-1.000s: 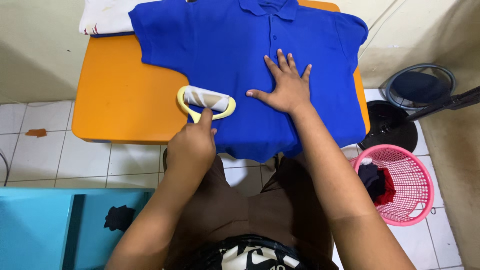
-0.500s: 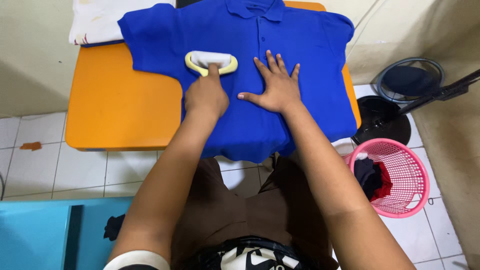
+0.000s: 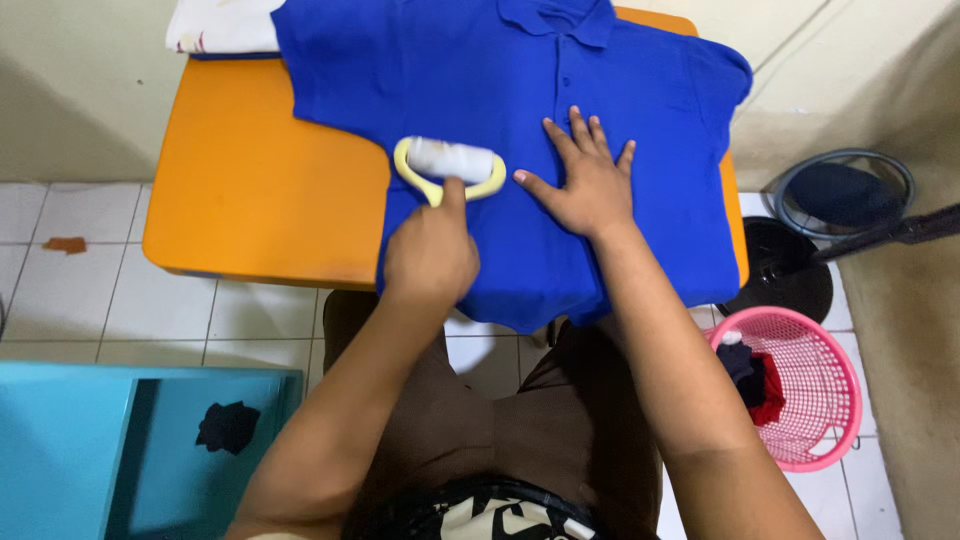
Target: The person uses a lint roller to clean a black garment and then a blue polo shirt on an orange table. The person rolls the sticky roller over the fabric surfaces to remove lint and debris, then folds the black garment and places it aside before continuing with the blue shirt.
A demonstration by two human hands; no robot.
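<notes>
Shirt (image 3: 520,120): flat on desk (image 3: 250,190); right hand (image 3: 585,185) spread, pinning it; left hand (image 3: 432,255) gripping roller (image 3: 450,165) on its front

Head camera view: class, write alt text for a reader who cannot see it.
A person's left hand rolls a yellow-handled lint roller over a blue polo shirt spread on an orange table, while the right hand presses the shirt flat. A pink basket stands on the tiled floor.

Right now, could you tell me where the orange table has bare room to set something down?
The bare patch is the left part of the orange table, bordered by the blue polo shirt and the folded white cloth. The right part is crowded: the shirt, the yellow-framed lint roller, left hand, right hand.
</notes>
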